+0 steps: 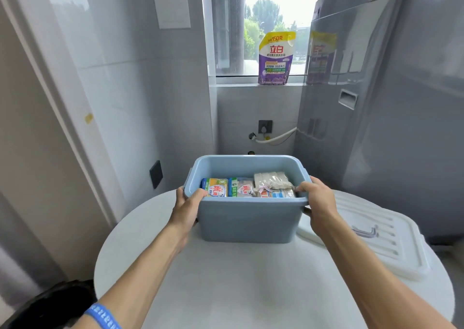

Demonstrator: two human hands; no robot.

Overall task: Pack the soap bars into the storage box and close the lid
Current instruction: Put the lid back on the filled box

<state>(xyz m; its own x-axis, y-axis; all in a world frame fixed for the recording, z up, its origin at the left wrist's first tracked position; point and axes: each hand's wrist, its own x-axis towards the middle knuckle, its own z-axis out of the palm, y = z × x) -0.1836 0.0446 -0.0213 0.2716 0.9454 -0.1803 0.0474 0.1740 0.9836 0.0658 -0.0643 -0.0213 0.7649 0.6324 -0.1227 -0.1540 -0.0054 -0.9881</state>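
A light blue storage box (247, 223) stands open on a round white table (251, 291). Inside it lie several wrapped soap bars (241, 187), side by side along the near wall. My left hand (187, 206) grips the box's near left rim, thumb over the edge. My right hand (317, 203) grips the near right rim the same way. The white ribbed lid (376, 238) with a clear handle lies flat on the table to the right of the box, apart from it.
A grey washing machine (389, 102) stands close on the right. A purple and yellow detergent pouch (275, 58) sits on the window sill behind. A white hose (276, 137) and wall socket lie behind the box. A dark object (50, 301) is at lower left.
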